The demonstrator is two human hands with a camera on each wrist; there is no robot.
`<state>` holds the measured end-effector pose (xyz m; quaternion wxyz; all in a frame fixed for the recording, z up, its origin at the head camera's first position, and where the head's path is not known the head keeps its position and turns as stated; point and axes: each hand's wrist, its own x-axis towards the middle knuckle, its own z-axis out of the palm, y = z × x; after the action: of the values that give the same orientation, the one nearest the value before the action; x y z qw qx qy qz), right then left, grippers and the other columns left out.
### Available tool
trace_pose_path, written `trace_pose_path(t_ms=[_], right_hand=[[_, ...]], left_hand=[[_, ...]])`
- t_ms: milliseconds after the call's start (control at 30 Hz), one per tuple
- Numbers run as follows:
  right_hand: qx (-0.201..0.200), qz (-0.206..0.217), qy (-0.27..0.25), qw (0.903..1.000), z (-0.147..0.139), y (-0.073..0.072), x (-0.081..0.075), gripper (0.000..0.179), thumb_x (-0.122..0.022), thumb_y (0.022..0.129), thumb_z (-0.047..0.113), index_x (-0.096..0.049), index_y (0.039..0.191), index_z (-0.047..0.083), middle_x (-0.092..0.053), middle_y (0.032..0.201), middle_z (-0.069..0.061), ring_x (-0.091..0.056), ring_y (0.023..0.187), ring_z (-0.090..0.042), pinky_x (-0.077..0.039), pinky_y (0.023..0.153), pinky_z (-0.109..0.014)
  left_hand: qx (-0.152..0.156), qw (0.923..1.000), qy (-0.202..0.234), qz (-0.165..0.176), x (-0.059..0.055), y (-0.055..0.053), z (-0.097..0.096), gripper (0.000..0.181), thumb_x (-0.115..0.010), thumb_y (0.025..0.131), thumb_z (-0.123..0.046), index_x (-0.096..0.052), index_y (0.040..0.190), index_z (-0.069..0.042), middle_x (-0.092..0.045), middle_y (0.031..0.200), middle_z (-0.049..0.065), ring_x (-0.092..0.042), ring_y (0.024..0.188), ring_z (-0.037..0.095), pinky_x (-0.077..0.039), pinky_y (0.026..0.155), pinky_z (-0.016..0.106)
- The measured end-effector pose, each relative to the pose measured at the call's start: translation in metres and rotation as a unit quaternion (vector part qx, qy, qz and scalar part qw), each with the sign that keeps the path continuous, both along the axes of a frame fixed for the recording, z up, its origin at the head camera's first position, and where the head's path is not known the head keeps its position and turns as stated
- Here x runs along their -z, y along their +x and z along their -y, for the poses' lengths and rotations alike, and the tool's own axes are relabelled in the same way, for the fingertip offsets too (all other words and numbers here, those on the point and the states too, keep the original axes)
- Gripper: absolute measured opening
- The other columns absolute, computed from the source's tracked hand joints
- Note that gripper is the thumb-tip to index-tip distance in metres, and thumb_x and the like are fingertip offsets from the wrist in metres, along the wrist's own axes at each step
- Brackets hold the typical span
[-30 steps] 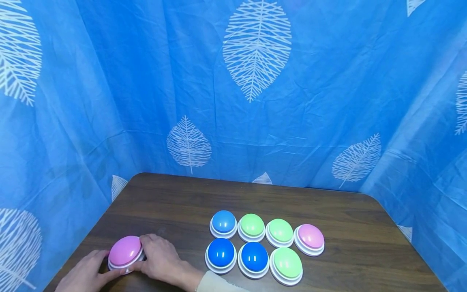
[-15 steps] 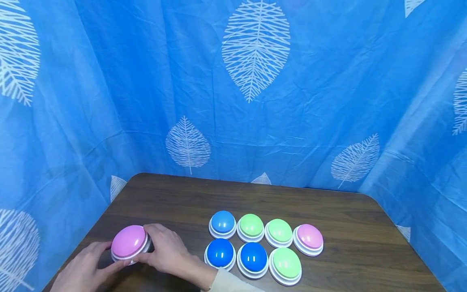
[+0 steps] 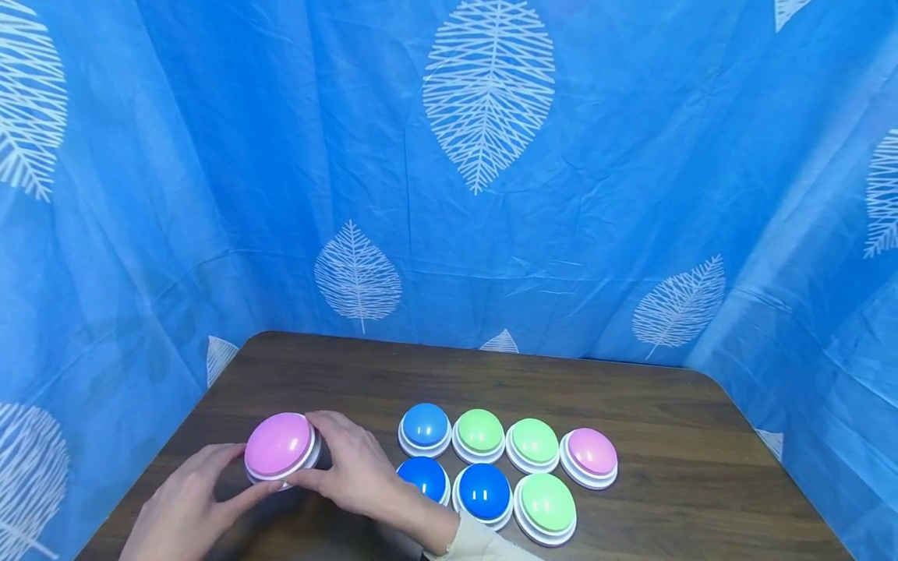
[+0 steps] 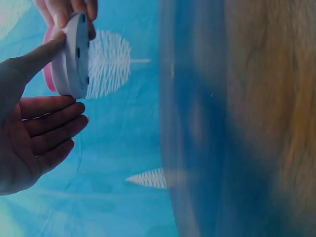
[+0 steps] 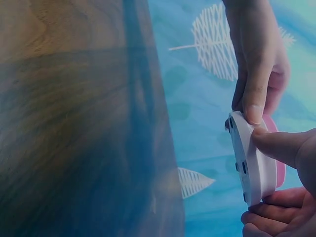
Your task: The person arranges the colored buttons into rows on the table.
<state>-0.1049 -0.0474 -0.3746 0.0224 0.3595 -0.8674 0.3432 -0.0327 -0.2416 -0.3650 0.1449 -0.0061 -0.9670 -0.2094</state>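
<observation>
A pink dome push button (image 3: 279,444) on a round white base is held off the table between both hands, toward the left side. My left hand (image 3: 189,499) pinches its left side with thumb and fingers, while my right hand (image 3: 358,463) grips the right side. In the left wrist view, the white base (image 4: 71,64) stands on edge, its flat underside facing right; the left middle, ring and little fingers extend below it. The right wrist view shows small dark slots on that underside (image 5: 240,158), with both thumbs meeting at the rim.
Several push buttons stand close together in two rows on the brown wooden table (image 3: 673,436): light blue (image 3: 424,425), green (image 3: 480,431), pink (image 3: 592,452), dark blue (image 3: 486,492). My right forearm partly covers one dark blue button (image 3: 424,477). Blue leaf-print curtains (image 3: 596,195) surround the table.
Both hands have raised the pink push button from the table's left side and carried it up and to the right. The other buttons stay in place.
</observation>
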Motion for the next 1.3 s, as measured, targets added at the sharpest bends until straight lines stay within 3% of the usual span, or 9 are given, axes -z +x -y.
trace_pose_path(t_ms=[200,400,533,967,1300], right_hand=[[0.010,0.027,-0.022,0.9994,-0.022,-0.003,0.001,0.063,-0.069,0.079,0.046,-0.046,0.132,0.021,-0.050,0.130,0.008,-0.050,0.115,-0.007,-0.045,0.091,-0.031],[0.040,0.071,-0.034,0.9960,-0.043,-0.004,0.003,0.065,-0.070,0.077,0.050,-0.046,0.133,0.024,-0.049,0.130,0.009,-0.048,0.116,-0.010,-0.044,0.092,-0.037],[0.054,0.093,-0.050,0.9929,-0.058,-0.003,0.002,0.067,-0.071,0.076,0.051,-0.046,0.132,0.024,-0.050,0.129,0.010,-0.048,0.116,-0.011,-0.043,0.093,-0.041],[0.105,0.086,-0.081,0.9875,-0.107,0.002,0.002,0.069,-0.073,0.072,0.053,-0.047,0.130,0.025,-0.053,0.124,0.009,-0.050,0.115,-0.018,-0.044,0.089,-0.047],[0.138,0.052,-0.112,0.9827,-0.142,0.009,0.011,0.066,-0.075,0.072,0.050,-0.051,0.127,0.022,-0.056,0.120,0.011,-0.053,0.111,-0.017,-0.044,0.090,-0.044]], left_hand=[[0.024,0.9987,0.019,-0.040,0.001,-0.006,-0.019,0.067,-0.075,0.066,-0.056,-0.064,0.106,-0.003,-0.064,0.100,0.011,-0.061,0.092,0.033,-0.048,0.071,0.057],[0.032,0.9987,0.033,-0.022,0.001,-0.016,-0.038,0.071,-0.067,0.067,-0.065,-0.064,0.108,-0.006,-0.064,0.103,0.008,-0.061,0.095,0.030,-0.048,0.075,0.056],[0.042,0.9977,0.045,-0.029,0.001,-0.020,-0.050,0.071,-0.067,0.067,-0.066,-0.064,0.109,-0.009,-0.063,0.103,0.005,-0.061,0.095,0.027,-0.049,0.076,0.054],[0.085,0.9914,0.059,-0.080,0.009,-0.034,-0.092,0.062,-0.072,0.065,-0.061,-0.066,0.104,-0.015,-0.064,0.101,-0.003,-0.062,0.092,0.017,-0.052,0.074,0.044],[0.117,0.9905,0.054,-0.050,0.011,-0.042,-0.124,0.060,-0.071,0.065,-0.063,-0.064,0.107,-0.021,-0.062,0.102,-0.009,-0.059,0.096,0.011,-0.050,0.079,0.041]])
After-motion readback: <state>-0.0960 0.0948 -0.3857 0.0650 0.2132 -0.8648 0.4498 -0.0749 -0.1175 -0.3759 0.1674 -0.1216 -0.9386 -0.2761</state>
